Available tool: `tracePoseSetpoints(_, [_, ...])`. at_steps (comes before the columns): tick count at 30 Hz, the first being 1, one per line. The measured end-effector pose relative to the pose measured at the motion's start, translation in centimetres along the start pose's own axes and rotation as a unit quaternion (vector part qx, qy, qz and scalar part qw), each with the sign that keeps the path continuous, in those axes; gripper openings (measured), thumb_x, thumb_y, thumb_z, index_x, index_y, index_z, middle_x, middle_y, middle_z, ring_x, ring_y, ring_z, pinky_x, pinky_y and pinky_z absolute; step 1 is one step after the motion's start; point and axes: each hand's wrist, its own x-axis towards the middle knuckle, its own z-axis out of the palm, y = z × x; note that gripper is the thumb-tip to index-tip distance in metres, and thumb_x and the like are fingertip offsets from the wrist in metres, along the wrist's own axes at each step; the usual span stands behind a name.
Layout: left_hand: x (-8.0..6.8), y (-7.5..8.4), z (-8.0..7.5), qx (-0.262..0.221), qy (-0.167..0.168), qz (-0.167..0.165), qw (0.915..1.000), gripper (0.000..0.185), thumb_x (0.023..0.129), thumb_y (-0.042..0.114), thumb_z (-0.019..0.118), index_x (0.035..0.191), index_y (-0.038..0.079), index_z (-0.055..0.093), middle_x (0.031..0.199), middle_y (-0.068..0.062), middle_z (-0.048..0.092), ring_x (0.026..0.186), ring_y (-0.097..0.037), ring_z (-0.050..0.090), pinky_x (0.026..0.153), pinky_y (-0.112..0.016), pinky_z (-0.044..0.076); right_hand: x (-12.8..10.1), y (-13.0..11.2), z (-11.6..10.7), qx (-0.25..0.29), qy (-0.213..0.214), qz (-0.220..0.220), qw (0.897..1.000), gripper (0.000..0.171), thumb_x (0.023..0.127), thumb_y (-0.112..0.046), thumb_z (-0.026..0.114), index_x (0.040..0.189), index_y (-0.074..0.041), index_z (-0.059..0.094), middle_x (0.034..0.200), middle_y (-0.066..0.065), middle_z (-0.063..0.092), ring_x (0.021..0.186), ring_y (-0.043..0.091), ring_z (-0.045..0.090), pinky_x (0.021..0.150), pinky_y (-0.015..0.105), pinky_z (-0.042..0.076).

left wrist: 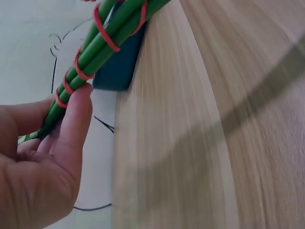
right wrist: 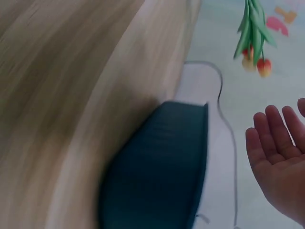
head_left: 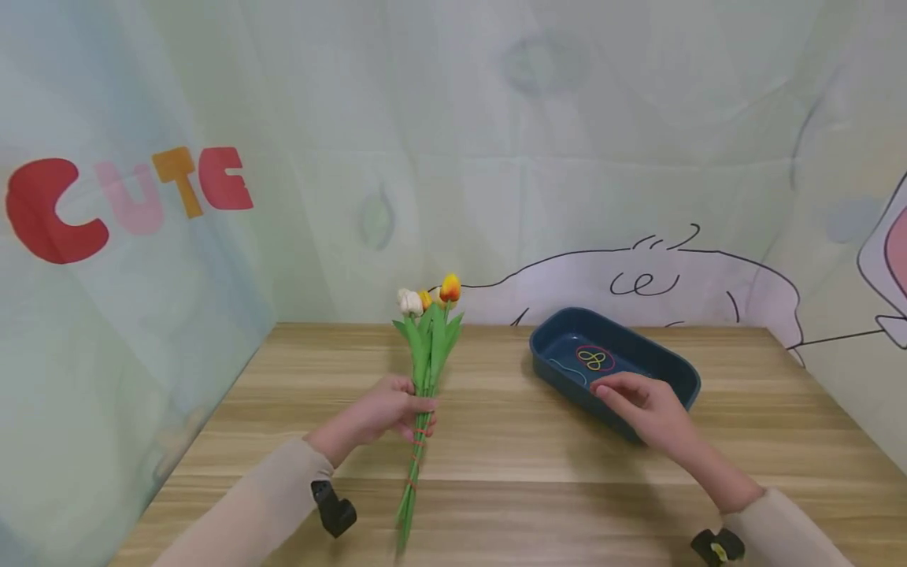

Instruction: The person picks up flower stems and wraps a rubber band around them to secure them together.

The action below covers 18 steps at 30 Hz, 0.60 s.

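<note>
Left hand [head_left: 386, 411] round upright tulip bunch [head_left: 427, 370], blooms up.

There is one bunch of artificial tulips [head_left: 427, 346], and I can count three flower heads on it: one white, one yellow and one orange. Around its green stems I see at least four red rubber bands [left wrist: 106, 37] in the left wrist view. On the one wooden table [head_left: 510, 465] stands one dark blue tray [head_left: 680, 374], which holds a few loose rubber bands [head_left: 595, 359], and two hands are in view.
</note>
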Motion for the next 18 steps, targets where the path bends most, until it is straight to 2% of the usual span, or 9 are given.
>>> tracePoseSetpoints(3, [0.3,-0.8,-0.7,0.000,-0.011,-0.014,0.9998,0.016,0.094,0.003,0.055,0.087,-0.011,0.057,0.069,-0.005,0.064,0.063,-0.014,0.066,0.054,-0.026,0.060,0.1,1.5,-0.6,-0.030,0.023,0.030,0.999,0.018,0.093,-0.014,0.065,0.104,0.000,0.070,0.100,0.014,0.071,0.087,-0.005,0.061,0.076,0.011,0.053])
tracePoseSetpoints(7, [0.7,-1.9,-1.3,0.007,-0.010,-0.036,0.9993,0.013,0.094,0.002,0.055,0.082,-0.004,0.057,0.068,-0.006,0.065,0.062,-0.014,0.065,0.052,-0.023,0.059,0.1,3.1,-1.2,-0.062,0.030,0.062,0.996,0.022,0.092,-0.017,0.066,0.106,0.000,0.069,0.101,0.013,0.071,0.085,-0.007,0.059,0.074,0.011,0.053])
tracePoseSetpoints(11, [1.1,-2.9,-1.6,0.008,0.000,-0.059,0.9983,0.012,0.094,0.005,0.057,0.088,-0.006,0.057,0.071,-0.007,0.066,0.063,-0.014,0.066,0.052,-0.021,0.057,0.0,3.7,-1.4,-0.086,0.017,0.084,0.993,0.024,0.091,-0.019,0.067,0.106,-0.001,0.070,0.100,0.012,0.072,0.085,0.001,0.062,0.072,0.015,0.053])
tracePoseSetpoints(14, [1.3,-3.5,-1.8,0.008,0.004,-0.068,0.9977,0.015,0.095,0.006,0.056,0.093,-0.008,0.057,0.072,-0.007,0.067,0.063,-0.015,0.066,0.053,-0.022,0.058,-0.1,3.9,-1.2,-0.104,0.004,0.087,0.991,0.024,0.091,-0.019,0.068,0.105,-0.001,0.070,0.099,0.010,0.071,0.084,0.008,0.063,0.070,0.018,0.054])
tracePoseSetpoints(18, [1.7,-4.4,-1.9,0.006,0.006,-0.076,0.9971,0.014,0.096,0.007,0.055,0.091,-0.006,0.057,0.071,-0.007,0.066,0.062,-0.015,0.066,0.056,-0.026,0.060,0.0,4.2,-1.0,-0.114,0.000,0.068,0.991,0.022,0.090,-0.017,0.068,0.103,0.000,0.071,0.097,0.009,0.071,0.082,0.012,0.064,0.068,0.019,0.055])
